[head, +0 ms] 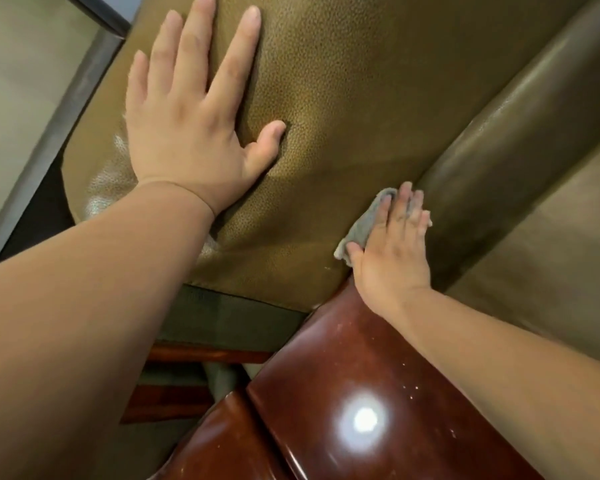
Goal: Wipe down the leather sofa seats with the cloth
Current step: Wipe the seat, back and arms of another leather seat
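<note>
A left hand (191, 133) presses flat, fingers spread, on an olive-brown pebbled leather sofa seat (361, 98). The right hand (392, 251), fingers straight, presses a small grey cloth (364, 223) at the seat's edge beside a glossy reddish wooden armrest (343, 393).

The left hand (191, 123) lies flat, fingers spread, on the tan leather seat cushion (343, 109). The right hand (392, 244) presses a grey cloth (364, 223) flat at the cushion's edge, beside the olive leather armrest (520, 133) and above the glossy wooden arm (361, 393).
</note>
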